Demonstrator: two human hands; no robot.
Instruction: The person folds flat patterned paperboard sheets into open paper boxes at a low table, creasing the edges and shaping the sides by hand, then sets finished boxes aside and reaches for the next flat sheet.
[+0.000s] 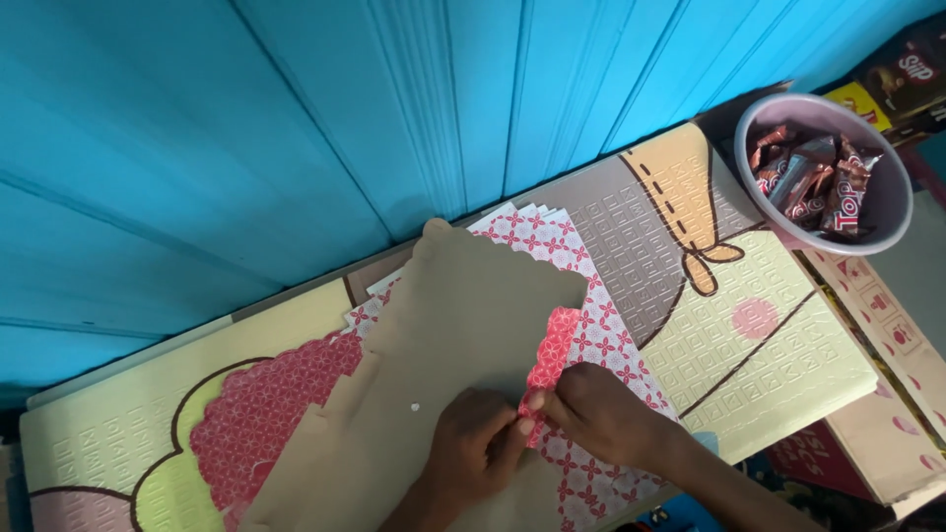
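Two hands meet at the lower middle of the view, both pinching one folded strip of red patterned paper [552,357]. The left hand [475,445] grips its lower end with fingers closed tight; the right hand [601,414] clamps the same end from the other side. The strip rises over a brown paper sheet [443,325] and a fanned stack of red-and-white patterned sheets [601,325], all on a cartoon-printed foam mat [769,345]. A grey bowl of wrapped sweets [892,202] stands well apart, against a blue wall [246,128]

A red patterned paper strip [552,357], folded and creased, stands tilted at lower centre of the frame, over a brown paper sheet [443,335].
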